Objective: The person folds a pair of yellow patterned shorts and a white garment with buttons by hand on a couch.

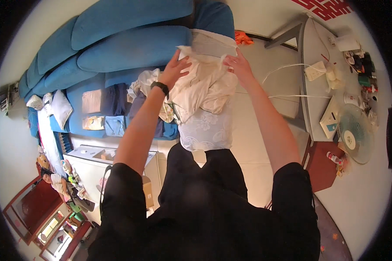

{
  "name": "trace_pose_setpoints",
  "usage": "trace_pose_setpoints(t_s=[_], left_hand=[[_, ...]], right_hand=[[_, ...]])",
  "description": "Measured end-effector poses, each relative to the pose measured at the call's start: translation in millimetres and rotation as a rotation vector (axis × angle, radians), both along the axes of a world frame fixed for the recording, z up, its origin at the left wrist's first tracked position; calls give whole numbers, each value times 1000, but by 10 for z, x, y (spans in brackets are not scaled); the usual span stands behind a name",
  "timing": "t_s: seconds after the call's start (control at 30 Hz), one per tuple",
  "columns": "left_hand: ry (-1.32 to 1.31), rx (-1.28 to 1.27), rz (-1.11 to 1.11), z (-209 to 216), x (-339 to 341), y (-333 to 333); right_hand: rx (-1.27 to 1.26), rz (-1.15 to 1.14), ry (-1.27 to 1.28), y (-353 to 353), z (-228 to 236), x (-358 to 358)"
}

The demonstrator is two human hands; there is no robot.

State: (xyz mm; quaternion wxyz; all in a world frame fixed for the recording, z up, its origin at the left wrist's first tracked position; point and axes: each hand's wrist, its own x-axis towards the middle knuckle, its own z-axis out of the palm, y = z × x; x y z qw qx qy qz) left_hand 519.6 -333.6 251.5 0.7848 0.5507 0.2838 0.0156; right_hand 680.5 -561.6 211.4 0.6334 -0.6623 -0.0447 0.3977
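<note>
A crumpled cream garment [200,89] lies over the lace-covered armrest [206,130] directly in front of me. My left hand [177,71] holds its far left edge, where a white corner stands up at the fingertips; some of its other fingers are spread. At the far right edge, my right hand [238,67] pinches the cloth between thumb and fingers. The fabric sags in loose folds between both hands. Beside my left wrist, which wears a dark watch [160,88], is a heap of rumpled white clothing [144,81]. Exactly what garment this is, I cannot tell.
Folded clothes in beige [91,101], navy and light blue [114,126] lie on the blue sofa [135,48] to the left. A white-topped low table [91,153] stands nearer. To the right are a desk [308,74] and an electric fan [350,137].
</note>
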Motion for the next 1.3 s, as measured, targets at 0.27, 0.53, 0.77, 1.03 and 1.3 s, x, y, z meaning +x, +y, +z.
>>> trace_pose_setpoints(t_s=[0.27, 0.53, 0.77, 1.03, 1.3], left_hand=[[121, 851, -262, -1251, -1136, 409], [79, 1240, -587, -1717, -1412, -489], [123, 510, -529, -1466, -1812, -1007], [64, 291, -384, -1490, -2092, -1168], [453, 964, -139, -2452, -1717, -337]], right_hand=[[-182, 94, 66, -50, -983, -1141], [-476, -35, 169, 222, -1774, -2377], [-175, -581, 383, -47, -1082, -2843], [-415, -989, 34, -1687, -210, -2823], [-580, 334, -670, -918, -796, -3493]])
